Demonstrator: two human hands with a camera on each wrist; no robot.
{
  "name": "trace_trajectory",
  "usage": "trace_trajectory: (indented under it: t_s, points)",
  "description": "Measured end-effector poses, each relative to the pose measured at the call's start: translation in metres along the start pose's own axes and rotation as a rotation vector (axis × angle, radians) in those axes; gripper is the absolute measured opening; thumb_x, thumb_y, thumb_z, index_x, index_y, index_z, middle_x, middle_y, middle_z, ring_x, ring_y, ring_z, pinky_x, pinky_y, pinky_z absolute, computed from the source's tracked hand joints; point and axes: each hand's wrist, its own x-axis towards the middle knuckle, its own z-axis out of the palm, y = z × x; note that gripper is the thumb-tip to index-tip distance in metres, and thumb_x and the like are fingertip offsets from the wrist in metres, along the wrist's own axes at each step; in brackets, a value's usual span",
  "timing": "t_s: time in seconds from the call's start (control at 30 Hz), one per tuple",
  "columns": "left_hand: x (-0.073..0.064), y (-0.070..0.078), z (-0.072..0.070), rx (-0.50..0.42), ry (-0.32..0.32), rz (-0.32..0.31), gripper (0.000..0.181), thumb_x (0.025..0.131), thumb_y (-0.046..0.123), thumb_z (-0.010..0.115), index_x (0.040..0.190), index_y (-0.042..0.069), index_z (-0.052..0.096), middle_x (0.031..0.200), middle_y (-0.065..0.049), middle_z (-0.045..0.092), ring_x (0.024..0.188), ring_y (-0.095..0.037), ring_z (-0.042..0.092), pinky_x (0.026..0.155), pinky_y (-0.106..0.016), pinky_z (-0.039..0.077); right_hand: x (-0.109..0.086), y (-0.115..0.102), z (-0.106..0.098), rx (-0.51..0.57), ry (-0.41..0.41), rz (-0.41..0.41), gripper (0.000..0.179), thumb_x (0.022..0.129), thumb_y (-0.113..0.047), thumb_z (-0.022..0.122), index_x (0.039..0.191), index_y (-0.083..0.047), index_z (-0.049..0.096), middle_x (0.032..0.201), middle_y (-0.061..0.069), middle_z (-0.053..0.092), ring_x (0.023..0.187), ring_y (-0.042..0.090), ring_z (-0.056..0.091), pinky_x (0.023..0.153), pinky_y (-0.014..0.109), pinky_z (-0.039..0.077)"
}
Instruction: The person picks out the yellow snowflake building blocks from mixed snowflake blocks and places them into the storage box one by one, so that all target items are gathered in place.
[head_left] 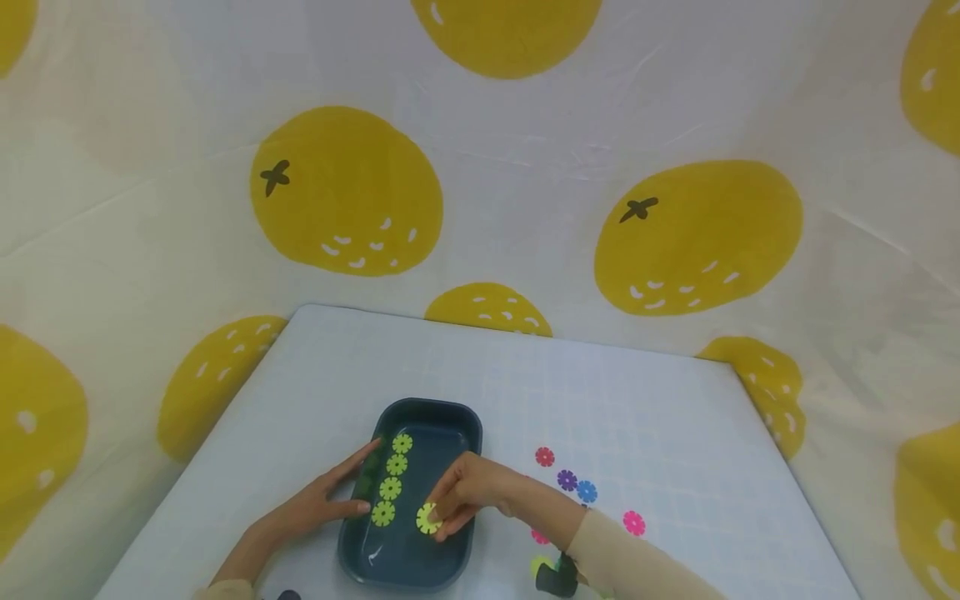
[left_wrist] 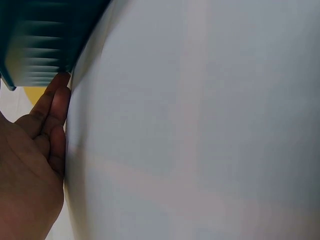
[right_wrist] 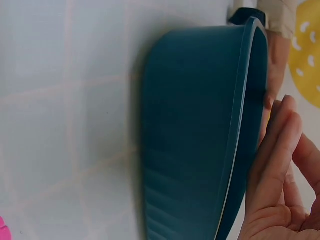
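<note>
A dark blue-green plastic tray stands on the table. Several yellow-green notched plastic discs lie in a column along its left inner side. My right hand pinches another yellow-green notched disc low over the tray's right half. In the right wrist view, the fingers of that hand reach over the rim, and the disc is hidden. My left hand lies at the tray's left edge, its fingers spread and its thumb on the rim. Seen from the left wrist, its fingertips touch the outer wall.
Right of the tray lie loose notched discs: red, purple, blue and pink. Others are partly hidden beneath my right forearm. A fruit-patterned cloth hangs behind the pale table.
</note>
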Motion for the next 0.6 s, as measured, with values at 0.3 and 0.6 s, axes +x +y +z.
trace_trajectory:
  t_s: [0.3,0.6]
  points:
    - [-0.001,-0.001,-0.001,-0.016,-0.011,0.025,0.085,0.09,0.037,0.071,0.157,0.043,0.018,0.167,-0.008,0.012,0.151,-0.046,0.01,0.113,-0.076,0.012,0.007,-0.008,0.004,-0.025,-0.059,-0.031,0.008,0.084,0.002,0.073,0.09,0.0,0.078,0.079,0.017,0.075,0.068,0.024,0.075,0.055,0.022,0.058]
    - [-0.003,-0.001,-0.001,-0.033,-0.028,0.046,0.084,0.092,0.035,0.069,0.157,0.043,0.017,0.167,-0.009,0.012,0.151,-0.046,0.007,0.112,-0.077,0.011,0.014,-0.025,0.01,-0.071,-0.213,-0.067,0.013,0.085,0.007,0.068,0.095,0.004,0.076,0.08,0.018,0.075,0.059,0.011,0.071,0.054,0.02,0.058]
